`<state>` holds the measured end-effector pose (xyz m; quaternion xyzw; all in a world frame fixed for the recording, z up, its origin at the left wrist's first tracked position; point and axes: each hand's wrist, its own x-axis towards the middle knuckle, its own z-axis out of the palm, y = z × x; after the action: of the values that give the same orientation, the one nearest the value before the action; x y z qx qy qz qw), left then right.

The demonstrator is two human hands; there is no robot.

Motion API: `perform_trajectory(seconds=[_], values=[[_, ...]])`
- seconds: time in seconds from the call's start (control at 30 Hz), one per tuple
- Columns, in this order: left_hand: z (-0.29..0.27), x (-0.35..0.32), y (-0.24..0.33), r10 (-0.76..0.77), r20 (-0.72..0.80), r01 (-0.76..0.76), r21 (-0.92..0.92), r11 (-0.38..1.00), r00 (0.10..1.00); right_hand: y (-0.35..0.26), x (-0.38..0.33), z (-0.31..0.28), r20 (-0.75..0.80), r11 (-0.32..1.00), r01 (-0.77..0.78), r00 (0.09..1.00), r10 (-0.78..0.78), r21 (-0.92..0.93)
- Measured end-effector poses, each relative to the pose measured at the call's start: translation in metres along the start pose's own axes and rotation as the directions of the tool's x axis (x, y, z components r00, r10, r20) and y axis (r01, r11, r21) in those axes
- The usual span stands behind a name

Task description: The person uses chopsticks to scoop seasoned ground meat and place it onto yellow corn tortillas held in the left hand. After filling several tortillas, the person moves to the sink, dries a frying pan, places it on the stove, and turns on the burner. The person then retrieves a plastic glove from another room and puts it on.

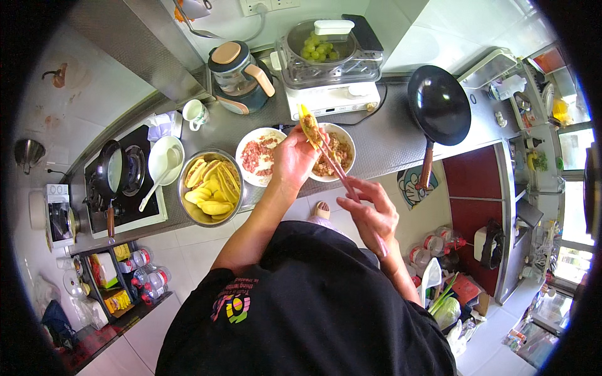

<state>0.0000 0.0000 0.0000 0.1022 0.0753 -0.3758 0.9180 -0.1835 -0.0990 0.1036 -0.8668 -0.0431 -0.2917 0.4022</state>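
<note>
Your left fingers [298, 140] are closed around a yellow wrapper [306, 121] with brown filling showing in it. Your right fingers [371, 189] grip the pink chopsticks [340, 175], whose tips reach up to the wrapper at your left fingers; you cannot tell whether they touch the filling. Just right of and below your left fingers, a white bowl [353, 158] of mince stands on the table [385, 135]. Left of those fingers is a bowl [239, 156] of pink meat, and farther left a steel bowl [185, 205] of yellow pieces.
</note>
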Motion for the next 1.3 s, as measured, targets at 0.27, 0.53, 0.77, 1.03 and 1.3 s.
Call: perform_trajectory(seconds=[0.27,0.53,0.77,1.03,1.3], values=[[0.007,-0.006,0.001,-0.016,0.088,0.014,0.024,1.000,0.996,0.000,0.003,-0.010,-0.190,0.952,-0.106,0.968,0.165,0.288],[0.019,-0.022,-0.010,-0.002,0.021,-0.001,0.145,0.989,1.000,0.009,-0.002,-0.007,-0.228,0.953,-0.177,0.945,0.235,0.247],[0.031,-0.027,-0.015,-0.005,-0.009,0.008,0.303,0.953,1.000,0.007,0.004,0.002,-0.262,0.999,-0.040,0.964,0.034,-0.015],[0.026,-0.028,-0.012,-0.054,-0.038,0.061,0.216,0.974,0.998,-0.007,0.014,0.000,-0.064,0.985,0.090,0.993,-0.100,-0.144],[0.019,-0.026,-0.010,-0.096,0.024,0.092,0.125,0.988,0.995,-0.008,0.017,-0.005,-0.130,0.996,0.029,0.991,-0.040,-0.083]])
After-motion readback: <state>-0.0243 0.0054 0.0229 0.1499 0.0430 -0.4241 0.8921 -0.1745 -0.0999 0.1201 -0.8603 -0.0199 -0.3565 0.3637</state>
